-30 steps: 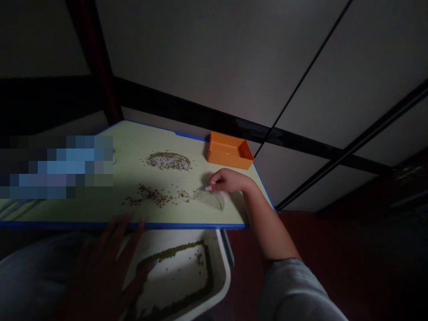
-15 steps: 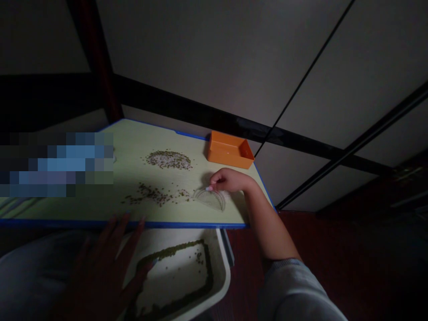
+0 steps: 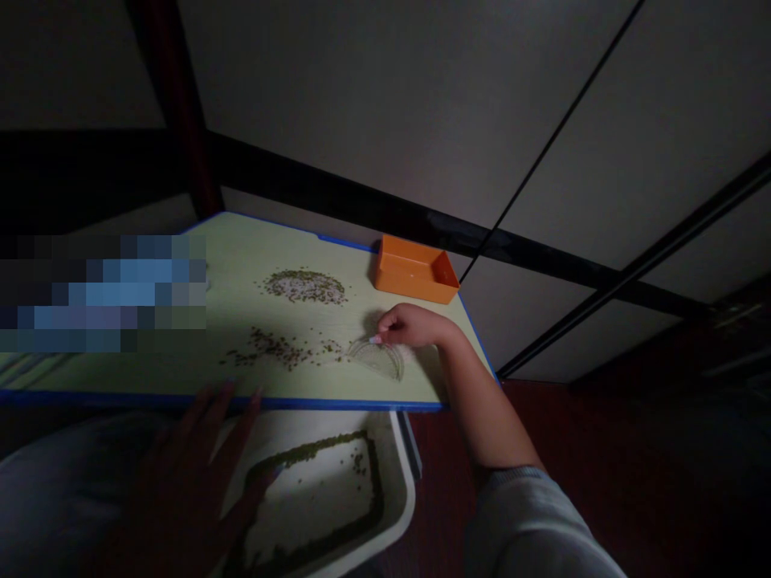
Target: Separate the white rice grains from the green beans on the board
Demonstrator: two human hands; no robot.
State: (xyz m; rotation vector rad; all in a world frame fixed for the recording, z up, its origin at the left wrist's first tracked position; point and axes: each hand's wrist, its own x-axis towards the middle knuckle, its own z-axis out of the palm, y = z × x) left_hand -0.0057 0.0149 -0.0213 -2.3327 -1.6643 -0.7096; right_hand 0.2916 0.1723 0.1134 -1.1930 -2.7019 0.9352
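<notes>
The person's right hand (image 3: 411,325) is pinching the rim of a clear half-round scraper (image 3: 379,358), which is standing on the pale green table (image 3: 241,249) beside scattered green beans (image 3: 277,350). Their left hand (image 3: 193,474) is lying open, fingers spread, steadying a white tray (image 3: 403,498) below the table's edge. An orange box (image 3: 414,270) is sitting at the far corner.

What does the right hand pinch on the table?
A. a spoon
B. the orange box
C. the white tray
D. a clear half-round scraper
D: the right hand pinches the top edge of the clear half-round scraper, which stands on the table beside scattered beans.
</notes>
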